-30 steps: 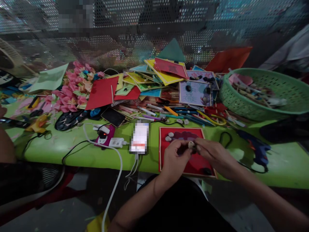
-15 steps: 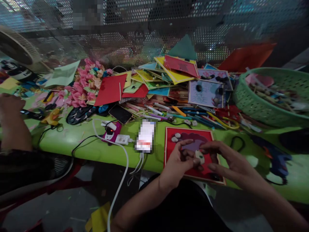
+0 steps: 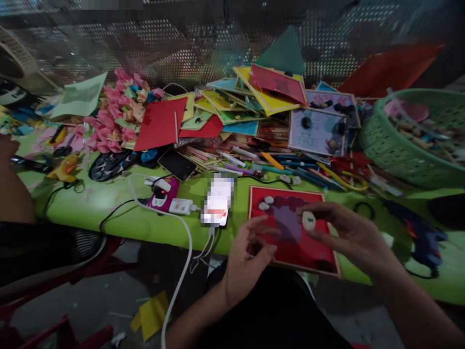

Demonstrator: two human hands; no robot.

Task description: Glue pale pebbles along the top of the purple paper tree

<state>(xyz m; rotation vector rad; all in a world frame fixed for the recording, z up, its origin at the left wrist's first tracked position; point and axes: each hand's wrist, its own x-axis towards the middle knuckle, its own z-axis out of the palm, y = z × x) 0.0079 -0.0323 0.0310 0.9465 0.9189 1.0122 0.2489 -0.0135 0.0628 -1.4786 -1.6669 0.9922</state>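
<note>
Between the thumb and fingers of my right hand [image 3: 348,237] is a small white pebble [image 3: 308,221] with a dark green mark on its face. My left hand [image 3: 245,259] is apart from it, fingers loosely curled and spread, with nothing visible in them. Under both hands lies a red framed panel [image 3: 316,249] bearing a purple tree-like shape [image 3: 286,208]. Two white pebbles [image 3: 266,202] sit at its upper left, and a dark spot shows at its lower right corner. To the right of my right hand lies a dark blue glue gun [image 3: 421,232].
A phone [image 3: 218,201] with cables and a purple power strip [image 3: 167,191] lie left of the panel. Behind are pens [image 3: 272,160], stacked framed cards [image 3: 316,135] and a green basket [image 3: 395,145]. Another person's arm [image 3: 10,189] is at the far left.
My left hand has come away from the pebble and moved left and down. The pebble now stays in my right hand, turned toward me. The view has shifted slightly.
</note>
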